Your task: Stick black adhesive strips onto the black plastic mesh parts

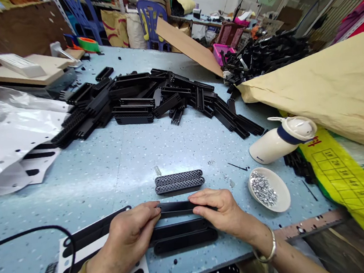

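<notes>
Head view. I hold the bar (176, 208) by its two ends, lengthwise over the table (125, 161), between the patterned bars (179, 181) on its far side and two plain bars (185, 242) on its near side. My left hand (130, 229) has thumb and forefinger closed on the left end; my right hand (220, 211) grips the right end, thumb on the near side. Whether the bar touches the table I cannot tell. For good handling, I judge that both ends want equal, light pressure and a level hold, with fingertips near the edges so the middle is left visible. I would mind the sheet (83, 252) below my left forearm, which a careless sweep could shift, and the bowl (284, 194) of small metal parts beyond my right wrist.
</notes>
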